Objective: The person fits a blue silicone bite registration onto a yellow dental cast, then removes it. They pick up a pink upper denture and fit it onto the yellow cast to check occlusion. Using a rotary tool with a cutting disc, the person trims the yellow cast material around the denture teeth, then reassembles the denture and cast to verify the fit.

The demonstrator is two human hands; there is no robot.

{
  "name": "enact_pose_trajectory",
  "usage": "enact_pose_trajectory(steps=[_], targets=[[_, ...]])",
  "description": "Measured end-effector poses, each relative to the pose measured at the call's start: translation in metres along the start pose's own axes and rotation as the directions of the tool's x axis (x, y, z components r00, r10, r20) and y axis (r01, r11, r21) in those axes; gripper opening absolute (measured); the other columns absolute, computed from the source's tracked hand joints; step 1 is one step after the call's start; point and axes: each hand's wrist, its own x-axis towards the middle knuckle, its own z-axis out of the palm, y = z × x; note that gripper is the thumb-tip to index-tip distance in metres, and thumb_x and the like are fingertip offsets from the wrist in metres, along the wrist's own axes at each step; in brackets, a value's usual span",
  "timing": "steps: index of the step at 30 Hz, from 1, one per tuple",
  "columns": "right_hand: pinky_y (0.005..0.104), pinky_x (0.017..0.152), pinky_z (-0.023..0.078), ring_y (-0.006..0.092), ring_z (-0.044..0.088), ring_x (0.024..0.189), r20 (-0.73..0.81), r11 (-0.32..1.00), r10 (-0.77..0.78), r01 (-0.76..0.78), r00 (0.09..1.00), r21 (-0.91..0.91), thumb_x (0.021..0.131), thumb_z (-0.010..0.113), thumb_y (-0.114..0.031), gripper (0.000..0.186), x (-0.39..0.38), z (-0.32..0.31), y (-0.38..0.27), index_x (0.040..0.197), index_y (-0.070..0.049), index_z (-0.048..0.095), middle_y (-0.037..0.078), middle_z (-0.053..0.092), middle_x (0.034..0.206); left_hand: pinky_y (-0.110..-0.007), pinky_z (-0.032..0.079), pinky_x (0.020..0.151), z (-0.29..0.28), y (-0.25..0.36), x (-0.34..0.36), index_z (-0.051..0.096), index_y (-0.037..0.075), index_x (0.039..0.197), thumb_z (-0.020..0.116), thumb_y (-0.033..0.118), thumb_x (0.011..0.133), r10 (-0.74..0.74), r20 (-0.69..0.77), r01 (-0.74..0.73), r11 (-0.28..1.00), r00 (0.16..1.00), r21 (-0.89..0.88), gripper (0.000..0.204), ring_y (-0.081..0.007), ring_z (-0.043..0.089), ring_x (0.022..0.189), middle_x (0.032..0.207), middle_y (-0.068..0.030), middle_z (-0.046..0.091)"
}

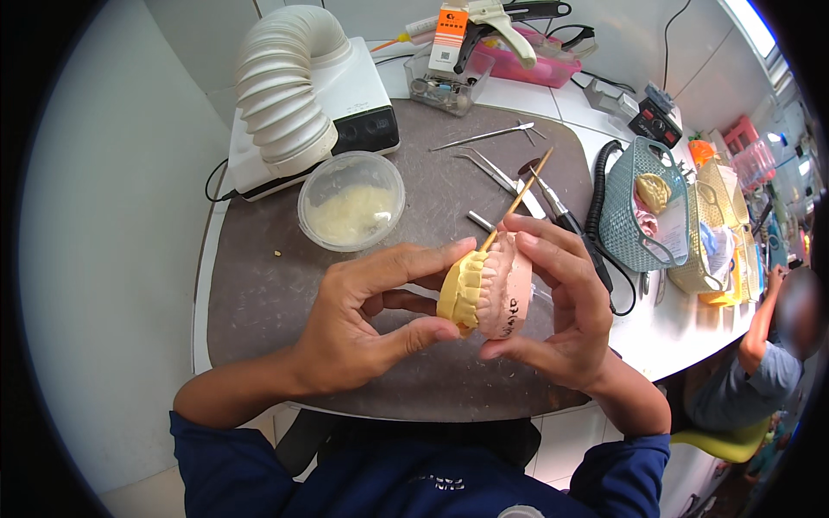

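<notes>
My left hand [354, 315] is closed on a yellow dental cast [459, 289], its thumb and fingertips at the cast's edges. My right hand [570, 311] grips a pink dental cast [505, 289] with dark handwriting on its side, held against the yellow one with the tooth rows meeting. A thin wooden-handled stick [531, 177] shows just behind the casts; its lower end is hidden. Beyond the hands lie metal tweezers [490, 170], a slim metal instrument [479, 135] and a handpiece [566, 220] with a coiled cord. A clear round tub [350, 203] holds pale material.
A white machine [363, 86] with a ribbed hose stands back left on the grey mat [250, 319]. Bins [445, 86] of tools line the back; baskets [639, 216], one blue-grey, and a control box [656, 121] are right. Another person [751, 380] sits at the far right.
</notes>
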Motion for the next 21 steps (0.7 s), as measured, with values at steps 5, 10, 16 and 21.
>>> enact_pose_trajectory(steps=[5, 10, 16, 21], targets=[[0.0394, 0.097, 0.053, 0.0321, 0.062, 0.118, 0.047, 0.995, -0.070, 0.074, 0.996, -0.069, 0.065, 0.092, -0.025, 0.083, 0.004, -0.001, 0.001, 0.135, -0.002, 0.055, 0.023, 0.055, 0.135, -0.038, 0.051, 0.102, 0.003, -0.002, -0.002, 0.050, -0.005, 0.137, 0.081, 0.020, 0.083, -0.038, -0.035, 0.036, 0.996, 0.999, -0.077, 0.067, -0.0227, 0.060, 0.120, 0.136, -0.0172, 0.056], [0.0384, 0.096, 0.054, 0.0308, 0.061, 0.119, -0.051, 0.987, -0.009, 0.017, 0.999, 0.157, 0.066, 0.091, -0.026, 0.081, -0.004, 0.008, 0.008, 0.135, -0.001, 0.056, 0.022, 0.055, 0.134, -0.035, 0.053, 0.098, 0.001, -0.003, -0.002, 0.051, -0.004, 0.136, 0.081, 0.013, 0.083, -0.005, -0.009, 0.004, 1.000, 1.000, -0.025, 0.064, -0.0208, 0.063, 0.113, 0.129, -0.0160, 0.059], [0.0360, 0.089, 0.055, 0.0278, 0.063, 0.106, 0.070, 0.987, 0.019, -0.007, 0.997, -0.162, 0.071, 0.088, -0.029, 0.074, 0.000, 0.001, -0.008, 0.134, -0.002, 0.059, 0.018, 0.059, 0.121, -0.033, 0.055, 0.096, 0.005, -0.004, -0.003, 0.038, 0.001, 0.146, 0.079, 0.010, 0.085, -0.070, -0.065, 0.061, 0.990, 0.995, -0.126, 0.075, -0.0221, 0.065, 0.111, 0.126, -0.0134, 0.055], [0.0363, 0.083, 0.055, 0.0276, 0.063, 0.100, 0.102, 0.969, -0.052, 0.075, 0.993, -0.236, 0.070, 0.088, -0.036, 0.080, 0.000, 0.001, -0.007, 0.134, 0.001, 0.058, 0.019, 0.058, 0.121, -0.032, 0.055, 0.097, 0.014, -0.003, -0.001, 0.030, 0.005, 0.152, 0.076, 0.010, 0.087, -0.074, -0.088, 0.056, 0.981, 0.993, -0.186, 0.080, -0.0241, 0.063, 0.113, 0.125, -0.0129, 0.051]])
